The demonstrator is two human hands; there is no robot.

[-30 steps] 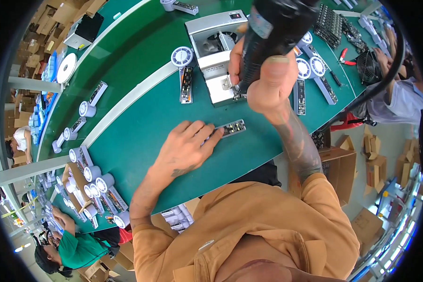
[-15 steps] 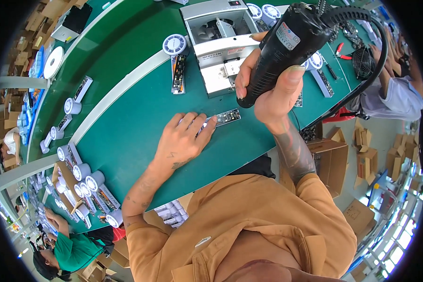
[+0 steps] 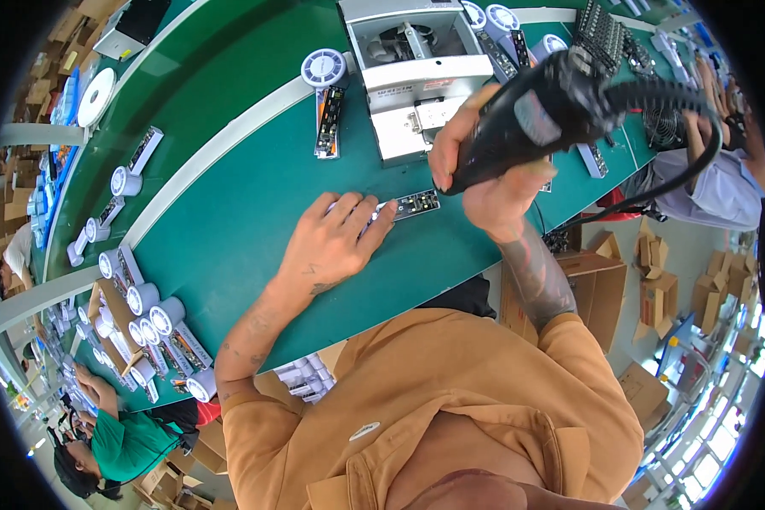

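Observation:
My right hand (image 3: 503, 197) grips a black electric screwdriver (image 3: 518, 127) with a thick coiled cable at its top end, tilted above the table. Its lower tip is near the end of a small device with a bare circuit board (image 3: 418, 202); whether they touch I cannot tell. The device, apparently a white handheld fan with its handle uncovered, lies on the green table mat (image 3: 229, 242). My left hand (image 3: 331, 242) is curled over its other end, hiding most of that part.
A silver metal machine with an open top (image 3: 425, 75) stands beyond my hands. Another fan with exposed board (image 3: 324, 68) lies left of it. Several fans (image 3: 166, 314) crowd the table's left end, by a cardboard box (image 3: 117, 319). Co-workers sit at both sides.
The screwdriver has tilted and shifted slightly to the right and down, and it is blurred by motion. My left hand stays over the fan. The whole view has shifted a little.

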